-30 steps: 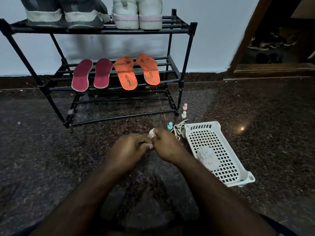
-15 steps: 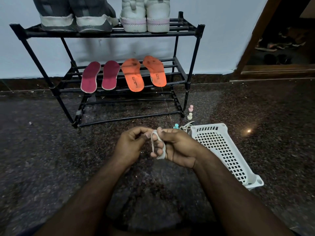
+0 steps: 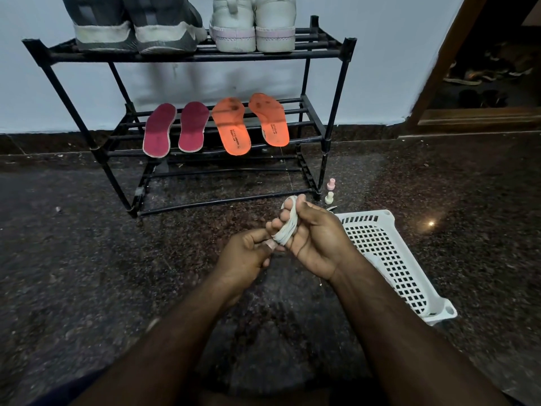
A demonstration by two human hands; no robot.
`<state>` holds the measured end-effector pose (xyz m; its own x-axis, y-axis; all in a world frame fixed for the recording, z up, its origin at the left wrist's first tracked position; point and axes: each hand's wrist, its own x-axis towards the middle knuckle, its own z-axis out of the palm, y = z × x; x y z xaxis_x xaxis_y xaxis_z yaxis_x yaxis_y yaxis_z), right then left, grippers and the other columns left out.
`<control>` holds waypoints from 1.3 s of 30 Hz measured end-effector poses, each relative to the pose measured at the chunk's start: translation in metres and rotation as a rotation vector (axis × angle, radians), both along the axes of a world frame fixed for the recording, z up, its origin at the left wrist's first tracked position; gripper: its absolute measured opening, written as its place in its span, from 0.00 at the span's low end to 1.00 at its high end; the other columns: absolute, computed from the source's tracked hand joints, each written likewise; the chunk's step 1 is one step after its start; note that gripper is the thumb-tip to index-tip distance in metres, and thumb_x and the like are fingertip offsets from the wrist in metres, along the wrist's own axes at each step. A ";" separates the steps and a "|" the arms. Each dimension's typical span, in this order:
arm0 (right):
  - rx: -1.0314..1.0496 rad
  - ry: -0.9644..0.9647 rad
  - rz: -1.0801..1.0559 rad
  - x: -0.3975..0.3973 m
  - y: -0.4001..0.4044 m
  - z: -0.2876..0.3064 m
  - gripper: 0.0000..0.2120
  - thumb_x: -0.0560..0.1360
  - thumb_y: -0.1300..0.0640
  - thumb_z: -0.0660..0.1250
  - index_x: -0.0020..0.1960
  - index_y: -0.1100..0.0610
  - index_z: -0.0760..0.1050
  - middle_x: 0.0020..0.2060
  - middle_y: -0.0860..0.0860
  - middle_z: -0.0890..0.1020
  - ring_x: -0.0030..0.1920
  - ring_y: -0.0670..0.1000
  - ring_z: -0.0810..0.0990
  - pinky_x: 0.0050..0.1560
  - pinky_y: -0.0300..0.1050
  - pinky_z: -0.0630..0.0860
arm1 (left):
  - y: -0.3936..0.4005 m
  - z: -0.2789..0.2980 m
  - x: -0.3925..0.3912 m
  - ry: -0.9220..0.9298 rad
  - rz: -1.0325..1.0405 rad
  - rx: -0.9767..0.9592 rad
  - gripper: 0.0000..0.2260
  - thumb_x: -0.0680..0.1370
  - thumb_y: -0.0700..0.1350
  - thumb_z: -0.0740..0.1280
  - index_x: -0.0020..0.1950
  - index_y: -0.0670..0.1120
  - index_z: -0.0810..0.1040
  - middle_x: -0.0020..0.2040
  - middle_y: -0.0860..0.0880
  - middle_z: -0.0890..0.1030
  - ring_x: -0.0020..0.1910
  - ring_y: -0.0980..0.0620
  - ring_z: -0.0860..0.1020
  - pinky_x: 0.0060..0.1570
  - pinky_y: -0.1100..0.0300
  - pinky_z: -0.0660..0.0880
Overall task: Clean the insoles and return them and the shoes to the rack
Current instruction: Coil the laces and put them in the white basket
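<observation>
White lace [image 3: 288, 228] coiled around the right hand's [image 3: 310, 238] fingers; the left hand [image 3: 248, 257] pinched its lower end, basket [image 3: 389, 259] just right.

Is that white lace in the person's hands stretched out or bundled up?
Bundled up. The white lace is wound in loops around the right hand's fingers, while the left hand pinches its lower end.

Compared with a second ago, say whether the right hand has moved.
Yes. The right hand has risen and turned fingers-up: its fingertips now show above the white basket's far rim, with lace wound round them.
</observation>
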<state>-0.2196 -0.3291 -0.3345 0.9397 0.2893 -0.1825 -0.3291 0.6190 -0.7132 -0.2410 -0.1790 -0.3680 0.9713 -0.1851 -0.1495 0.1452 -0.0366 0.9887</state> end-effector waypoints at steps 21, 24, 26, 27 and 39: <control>-0.093 -0.014 0.090 -0.006 0.001 0.007 0.17 0.80 0.51 0.62 0.35 0.56 0.67 0.24 0.49 0.65 0.24 0.48 0.67 0.40 0.47 0.74 | 0.013 0.020 0.001 0.193 -0.182 -0.155 0.13 0.84 0.45 0.61 0.67 0.53 0.78 0.58 0.45 0.84 0.56 0.46 0.83 0.57 0.50 0.80; -0.095 -0.022 0.114 -0.005 0.002 0.006 0.16 0.80 0.52 0.61 0.34 0.56 0.67 0.24 0.49 0.65 0.24 0.48 0.65 0.39 0.46 0.75 | 0.012 0.021 0.002 0.192 -0.178 -0.175 0.14 0.85 0.47 0.59 0.68 0.53 0.78 0.59 0.45 0.84 0.58 0.49 0.82 0.57 0.49 0.80; -0.105 -0.029 0.128 -0.006 0.002 0.006 0.16 0.79 0.52 0.62 0.34 0.56 0.67 0.23 0.49 0.65 0.24 0.47 0.65 0.39 0.46 0.75 | 0.010 0.021 0.001 0.187 -0.156 -0.202 0.15 0.85 0.49 0.58 0.69 0.52 0.77 0.59 0.41 0.83 0.58 0.48 0.81 0.56 0.47 0.80; -0.112 -0.033 0.132 -0.006 0.002 0.006 0.16 0.79 0.52 0.62 0.34 0.56 0.67 0.23 0.49 0.65 0.24 0.48 0.65 0.38 0.46 0.75 | 0.008 0.021 0.000 0.173 -0.145 -0.194 0.15 0.85 0.50 0.58 0.68 0.52 0.77 0.58 0.40 0.83 0.57 0.47 0.81 0.56 0.46 0.80; -0.165 -0.030 0.103 -0.007 0.006 0.002 0.15 0.79 0.54 0.64 0.36 0.59 0.71 0.25 0.53 0.73 0.27 0.52 0.75 0.39 0.48 0.77 | -0.009 0.020 -0.004 -0.021 0.182 0.000 0.09 0.82 0.39 0.65 0.44 0.43 0.81 0.39 0.43 0.84 0.41 0.44 0.82 0.49 0.37 0.79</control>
<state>-0.2266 -0.3230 -0.3321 0.9124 0.3526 -0.2076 -0.3616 0.4574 -0.8124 -0.2447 -0.1876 -0.3478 0.9917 -0.0059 -0.1284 0.1283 -0.0115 0.9917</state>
